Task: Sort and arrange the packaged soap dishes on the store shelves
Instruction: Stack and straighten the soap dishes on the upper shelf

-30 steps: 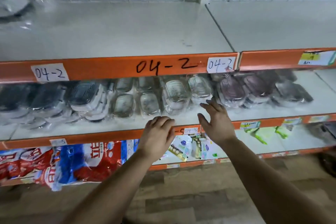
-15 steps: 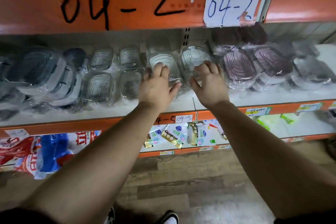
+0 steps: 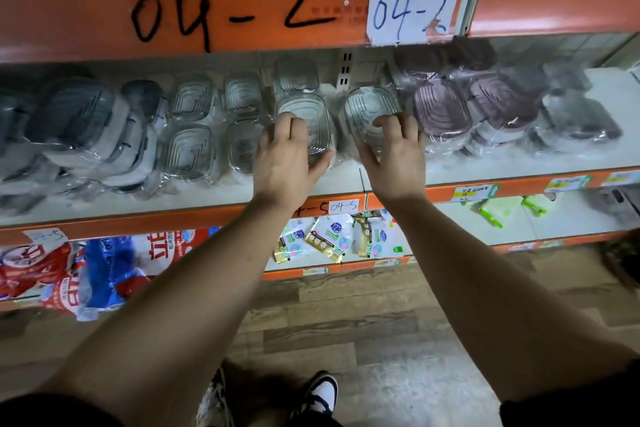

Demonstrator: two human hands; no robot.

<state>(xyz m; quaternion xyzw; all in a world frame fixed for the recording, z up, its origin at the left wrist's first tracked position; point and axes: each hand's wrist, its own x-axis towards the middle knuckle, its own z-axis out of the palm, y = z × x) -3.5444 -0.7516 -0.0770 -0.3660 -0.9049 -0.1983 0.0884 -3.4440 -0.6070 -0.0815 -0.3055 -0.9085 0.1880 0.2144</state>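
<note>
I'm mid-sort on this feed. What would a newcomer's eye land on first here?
First, the big black 04-2 scrawled on the orange shelf edge up top. Below it, mid-shelf, the left hand holds the left clear dish and the right hand holds the right clear dish, side by side. Grey dishes pile up to their left, purple dishes to their right.
</note>
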